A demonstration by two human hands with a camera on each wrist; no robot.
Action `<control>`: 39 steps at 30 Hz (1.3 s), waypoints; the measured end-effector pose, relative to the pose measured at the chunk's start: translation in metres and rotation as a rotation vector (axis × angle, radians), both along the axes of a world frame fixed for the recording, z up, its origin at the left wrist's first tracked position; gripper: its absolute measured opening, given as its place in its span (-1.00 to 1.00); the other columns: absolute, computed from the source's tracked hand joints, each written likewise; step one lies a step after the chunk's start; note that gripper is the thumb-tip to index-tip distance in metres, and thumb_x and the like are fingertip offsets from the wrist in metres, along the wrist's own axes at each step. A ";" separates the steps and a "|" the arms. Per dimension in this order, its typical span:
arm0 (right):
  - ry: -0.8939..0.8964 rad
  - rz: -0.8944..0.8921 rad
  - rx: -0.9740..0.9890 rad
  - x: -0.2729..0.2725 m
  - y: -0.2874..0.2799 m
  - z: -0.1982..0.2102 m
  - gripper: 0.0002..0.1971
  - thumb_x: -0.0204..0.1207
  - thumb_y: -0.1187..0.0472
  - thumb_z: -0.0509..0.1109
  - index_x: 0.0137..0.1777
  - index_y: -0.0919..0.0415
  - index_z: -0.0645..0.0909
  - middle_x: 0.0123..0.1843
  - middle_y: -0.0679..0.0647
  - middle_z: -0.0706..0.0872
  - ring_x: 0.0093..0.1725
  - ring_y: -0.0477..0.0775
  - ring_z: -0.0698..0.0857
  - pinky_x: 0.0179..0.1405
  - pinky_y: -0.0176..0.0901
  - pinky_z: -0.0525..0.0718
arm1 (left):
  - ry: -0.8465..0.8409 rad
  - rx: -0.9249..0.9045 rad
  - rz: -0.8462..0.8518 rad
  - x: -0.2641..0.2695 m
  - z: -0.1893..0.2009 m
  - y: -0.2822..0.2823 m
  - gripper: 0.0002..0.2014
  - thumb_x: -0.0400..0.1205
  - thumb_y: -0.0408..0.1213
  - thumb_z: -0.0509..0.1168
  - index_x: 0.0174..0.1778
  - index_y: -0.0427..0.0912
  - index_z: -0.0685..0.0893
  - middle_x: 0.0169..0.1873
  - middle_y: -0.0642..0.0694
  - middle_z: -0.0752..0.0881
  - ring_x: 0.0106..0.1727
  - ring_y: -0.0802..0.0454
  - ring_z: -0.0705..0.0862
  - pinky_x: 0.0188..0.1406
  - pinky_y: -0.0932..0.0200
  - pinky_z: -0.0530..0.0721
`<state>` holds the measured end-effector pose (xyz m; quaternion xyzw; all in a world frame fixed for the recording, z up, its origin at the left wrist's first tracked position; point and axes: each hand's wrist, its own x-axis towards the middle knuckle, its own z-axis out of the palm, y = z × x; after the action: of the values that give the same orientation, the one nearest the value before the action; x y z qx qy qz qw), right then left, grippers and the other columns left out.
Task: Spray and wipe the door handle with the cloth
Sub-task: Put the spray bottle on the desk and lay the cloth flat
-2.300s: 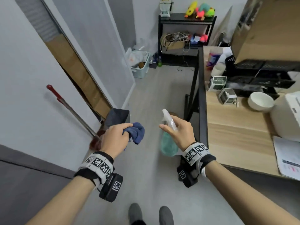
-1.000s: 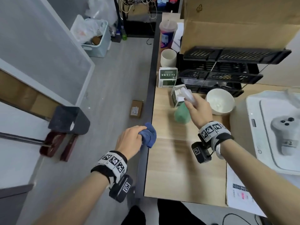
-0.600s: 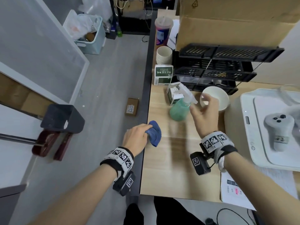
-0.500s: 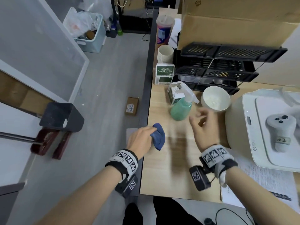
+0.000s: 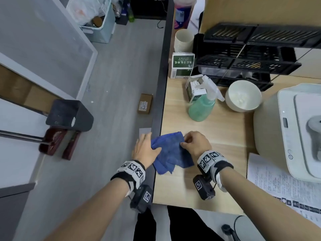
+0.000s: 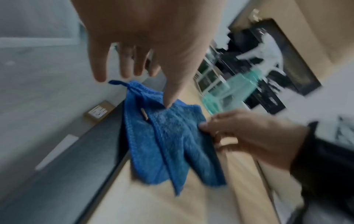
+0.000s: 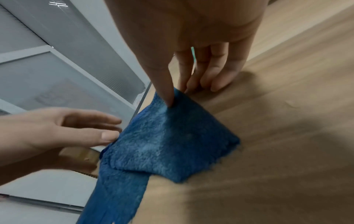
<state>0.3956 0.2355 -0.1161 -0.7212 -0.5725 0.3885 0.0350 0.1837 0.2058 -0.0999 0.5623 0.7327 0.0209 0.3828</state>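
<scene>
A blue cloth [image 5: 171,150] lies partly unfolded on the wooden table [image 5: 217,136], by its dark left edge. My left hand [image 5: 149,144] is at the cloth's left side, fingers straight and thumb touching the cloth [image 6: 172,136]. My right hand [image 5: 185,142] pinches the cloth's right corner; in the right wrist view the thumb tip presses the cloth [image 7: 168,139] against the fingers of that hand [image 7: 177,97]. The green spray bottle [image 5: 201,106] stands alone on the table beyond the hands. No door handle is in view.
Behind the bottle are a white bowl [image 5: 243,96], small green-and-white boxes [image 5: 182,66], stacked paper cups [image 5: 184,40] and a black rack [image 5: 251,54]. A white appliance [image 5: 295,136] and papers [image 5: 278,185] lie right. A dustpan [image 5: 69,115] and a small box [image 5: 145,106] sit on the floor.
My right hand set the spray bottle down on the table, let go and came back to the cloth. The left hand laid the bunched cloth on the table, where it now spreads out.
</scene>
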 end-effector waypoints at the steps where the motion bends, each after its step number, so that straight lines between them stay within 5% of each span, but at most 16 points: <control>1: 0.004 0.008 -0.001 0.000 0.001 -0.001 -0.89 0.39 0.06 0.49 -0.20 0.01 0.61 -0.12 -0.04 0.75 -0.06 0.14 0.72 -0.13 -0.13 0.58 | -0.038 -0.081 0.079 -0.001 -0.002 0.002 -0.37 0.58 -0.07 0.42 0.53 -0.16 0.40 0.40 -0.08 0.55 0.39 -0.16 0.60 0.08 -0.01 0.61; 5: 0.100 -0.040 0.014 0.001 -0.005 0.001 -0.91 0.57 0.08 0.38 -0.07 0.07 0.55 -0.09 0.03 0.76 -0.05 0.19 0.68 -0.11 -0.08 0.50 | -0.090 -0.210 0.200 -0.006 -0.014 0.000 -0.36 0.40 0.10 0.56 0.24 -0.17 0.49 0.13 -0.13 0.72 0.13 -0.18 0.72 0.02 -0.03 0.72; 10: 0.132 -0.109 0.037 0.001 -0.015 0.001 -0.88 0.61 0.09 0.38 -0.01 0.12 0.55 -0.06 0.10 0.78 -0.02 0.24 0.69 -0.08 -0.06 0.51 | 0.045 -0.111 0.172 -0.004 -0.010 -0.002 -0.43 0.40 0.10 0.56 0.17 -0.16 0.57 0.10 -0.12 0.68 0.05 -0.17 0.71 -0.26 0.10 0.51; 14: 0.014 -0.107 -0.003 0.013 -0.026 0.002 -0.85 0.58 -0.02 0.36 -0.09 0.03 0.52 -0.07 0.07 0.77 -0.04 0.24 0.68 -0.13 -0.07 0.48 | 0.120 0.027 0.135 0.008 -0.009 0.000 -0.46 0.44 0.05 0.53 0.23 -0.08 0.51 0.22 -0.06 0.55 0.24 -0.12 0.59 -0.12 -0.02 0.60; 17: -0.079 -0.089 -0.086 0.028 -0.040 -0.001 -0.82 0.50 -0.09 0.36 -0.15 -0.02 0.52 -0.06 0.04 0.77 -0.03 0.24 0.69 -0.12 -0.05 0.53 | 0.132 0.146 0.098 0.021 -0.007 0.004 -0.46 0.48 0.01 0.51 0.28 -0.06 0.48 0.23 -0.04 0.48 0.32 -0.06 0.50 -0.20 0.02 0.50; 21: -0.124 -0.080 -0.068 0.039 -0.049 -0.001 -0.79 0.44 -0.11 0.42 -0.09 -0.06 0.50 -0.09 -0.05 0.76 -0.03 0.19 0.71 -0.07 -0.02 0.64 | 0.118 0.228 0.017 0.033 -0.005 0.003 -0.69 0.55 0.01 0.45 -0.01 -0.06 0.53 -0.01 0.03 0.58 0.09 -0.04 0.59 -0.23 0.08 0.42; 24: -0.020 -0.166 0.088 0.038 -0.047 0.004 -0.72 0.42 0.03 0.51 -0.04 -0.08 0.43 -0.20 -0.13 0.68 -0.13 0.14 0.68 -0.15 -0.03 0.59 | 0.165 0.109 -0.081 0.038 -0.001 -0.006 -0.65 0.53 0.16 0.41 -0.13 -0.07 0.62 -0.15 0.00 0.73 -0.14 -0.10 0.67 -0.29 0.06 0.57; 27: 0.077 -0.093 0.127 0.028 -0.039 0.004 -0.69 0.39 0.12 0.54 -0.01 -0.12 0.46 -0.26 -0.11 0.64 -0.19 0.11 0.66 -0.20 -0.03 0.60 | 0.156 0.034 -0.063 0.041 -0.001 -0.013 -0.65 0.50 0.13 0.41 0.00 -0.07 0.63 -0.07 -0.02 0.74 -0.07 -0.15 0.73 -0.25 0.09 0.55; 34: 0.054 0.069 0.091 0.017 -0.034 -0.008 -0.65 0.39 0.14 0.58 0.09 -0.07 0.54 -0.04 -0.13 0.60 -0.07 0.07 0.65 -0.04 -0.05 0.63 | 0.118 -0.063 0.059 0.048 0.003 -0.019 -0.53 0.52 -0.09 0.47 0.28 -0.03 0.45 0.02 -0.07 0.73 0.08 -0.25 0.74 -0.22 0.07 0.46; 37: 0.056 0.116 0.102 0.020 -0.032 -0.008 -0.64 0.41 0.15 0.59 0.14 -0.01 0.55 -0.03 -0.11 0.59 -0.06 0.10 0.65 -0.03 0.00 0.64 | 0.098 -0.122 0.078 0.046 0.002 -0.018 -0.79 0.47 -0.06 0.49 -0.07 0.00 0.66 -0.15 -0.02 0.76 -0.05 -0.17 0.75 -0.27 0.13 0.51; 39: 0.050 0.156 0.108 0.022 -0.029 -0.008 -0.64 0.41 0.15 0.60 0.14 0.00 0.55 -0.03 -0.12 0.58 -0.06 0.10 0.64 -0.04 0.00 0.64 | 0.041 -0.138 0.116 0.045 -0.001 -0.019 -0.83 0.44 -0.11 0.48 -0.34 -0.04 0.63 -0.34 0.00 0.71 -0.22 -0.13 0.69 -0.36 0.13 0.53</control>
<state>0.4175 0.2065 -0.1237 -0.6614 -0.6462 0.3765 0.0577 0.2283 0.1872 -0.1010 0.4915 0.7714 -0.0192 0.4038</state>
